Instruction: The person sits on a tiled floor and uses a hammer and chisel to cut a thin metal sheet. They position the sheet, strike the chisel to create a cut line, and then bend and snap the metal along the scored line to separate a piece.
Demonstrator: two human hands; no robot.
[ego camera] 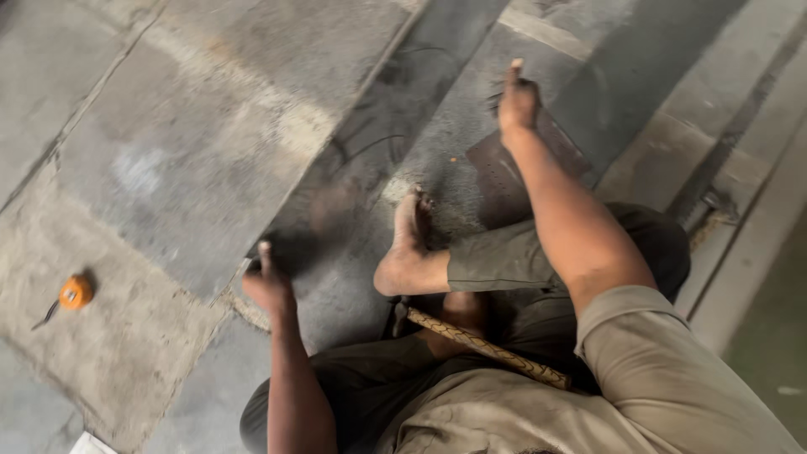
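Both arms are reaching forward and apart, the left hand (pixel 269 284) and the right hand (pixel 518 102) each gripping an edge of a blurred grey metal sheet (pixel 252 126), thumbs up.

The floor (pixel 151 353) is presenting a rough grey concrete surface, stained and worn in patches. Large grey metal sheets (pixel 218 143) are lying flat on it, running diagonally toward the upper right; a lighter streak is crossing the nearest sheet. A small dark plate (pixel 513 172) is resting on the sheets near the upper middle. An orange tape measure (pixel 75 292) is sitting directly on the bare concrete at the left, well apart from the sheets, with its dark strap trailing beside it. A white object (pixel 91 444) is showing partly at the bottom edge. A bare foot (pixel 409 244) is resting on the sheet near the centre.
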